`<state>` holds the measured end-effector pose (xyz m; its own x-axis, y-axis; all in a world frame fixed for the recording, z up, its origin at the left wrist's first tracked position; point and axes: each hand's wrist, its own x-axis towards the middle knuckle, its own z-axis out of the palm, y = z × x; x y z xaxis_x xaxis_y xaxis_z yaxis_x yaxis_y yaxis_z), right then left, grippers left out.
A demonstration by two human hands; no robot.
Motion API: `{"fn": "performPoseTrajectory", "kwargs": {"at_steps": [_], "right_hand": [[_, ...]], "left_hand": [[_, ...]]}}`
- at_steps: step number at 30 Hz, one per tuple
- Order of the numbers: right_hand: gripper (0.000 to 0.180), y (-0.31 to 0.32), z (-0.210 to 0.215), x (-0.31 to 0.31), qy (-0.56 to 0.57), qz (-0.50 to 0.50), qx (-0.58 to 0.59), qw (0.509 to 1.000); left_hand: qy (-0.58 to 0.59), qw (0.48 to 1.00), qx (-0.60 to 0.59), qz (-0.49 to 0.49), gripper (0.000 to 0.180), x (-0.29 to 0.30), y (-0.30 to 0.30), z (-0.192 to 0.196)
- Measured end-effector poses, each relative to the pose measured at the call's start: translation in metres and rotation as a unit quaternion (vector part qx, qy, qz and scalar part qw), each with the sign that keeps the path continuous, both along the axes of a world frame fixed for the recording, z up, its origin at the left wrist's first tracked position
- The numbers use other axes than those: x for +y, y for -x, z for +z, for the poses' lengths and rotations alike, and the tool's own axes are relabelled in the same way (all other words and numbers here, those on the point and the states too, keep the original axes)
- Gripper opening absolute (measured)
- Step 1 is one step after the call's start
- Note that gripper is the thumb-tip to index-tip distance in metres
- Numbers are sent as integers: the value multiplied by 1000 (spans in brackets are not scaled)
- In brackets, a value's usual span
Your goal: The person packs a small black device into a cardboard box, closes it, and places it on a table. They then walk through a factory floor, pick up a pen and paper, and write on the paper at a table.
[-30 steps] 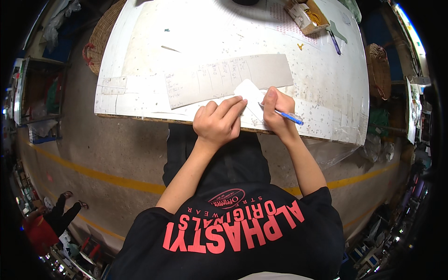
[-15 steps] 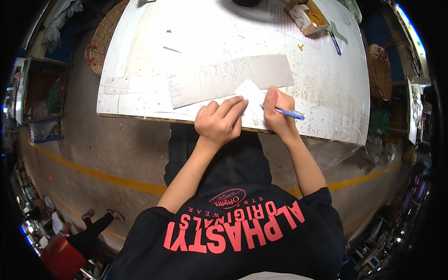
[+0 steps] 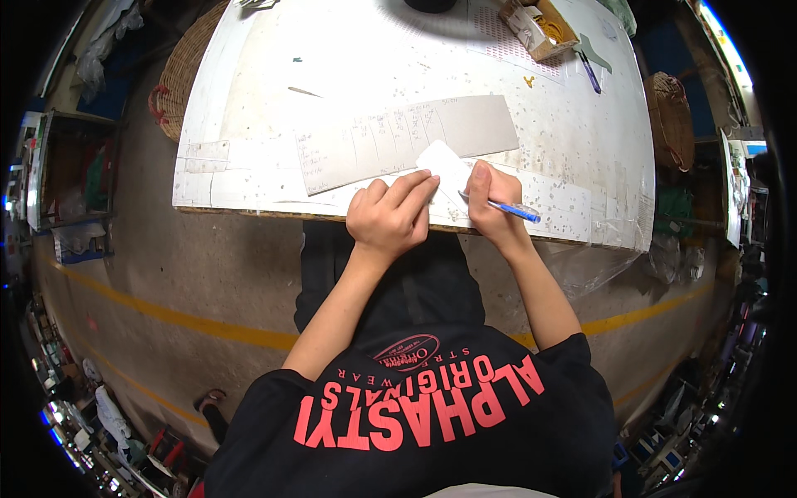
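A small white card with a rounded tip point(image 3: 440, 156) lies at the table's near edge, over the lower part of a grey cardboard strip point(image 3: 340, 158) marked with handwritten columns. My left hand point(image 3: 388, 217) is closed, its fingertips pressed together on the card's left side and pinning it down. Gripped in my right hand point(image 3: 496, 203) is a blue pen point(image 3: 521, 212). Its tip points left and rests at the right edge of the card. The remaining fingers of my right hand are curled under, partly hidden.
The white speckled table point(image 3: 249, 91) spreads out ahead. Towards its far right stand a cardboard box with yellow bands point(image 3: 538, 29) and a dark pen point(image 3: 590, 73). A wicker basket point(image 3: 184, 75) is beyond the left edge, another point(image 3: 669, 116) beyond the right.
The pen has shifted slightly, and its tip now shows at the card's edge. My left hand stays put. A person at the lower left has moved mostly out of view.
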<state>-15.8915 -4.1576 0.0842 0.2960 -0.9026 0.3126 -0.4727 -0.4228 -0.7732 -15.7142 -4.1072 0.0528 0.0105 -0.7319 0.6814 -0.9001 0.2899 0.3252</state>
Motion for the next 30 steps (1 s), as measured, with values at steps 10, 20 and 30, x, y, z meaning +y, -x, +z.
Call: {"fn": "performPoseTrajectory", "kwargs": {"at_steps": [10,20,30], "right_hand": [[34,2,-4,-1,16,-4,9,1000],[48,13,4,3,-24,-48,-60,997],[37,16,-2,10,-7,16,4,1000]], "left_hand": [[-3,1000,0,-2,25,0,1,2],[-12,1000,-7,0,32,0,1,3],[-17,1000,-8,4,33,0,2,3]]}}
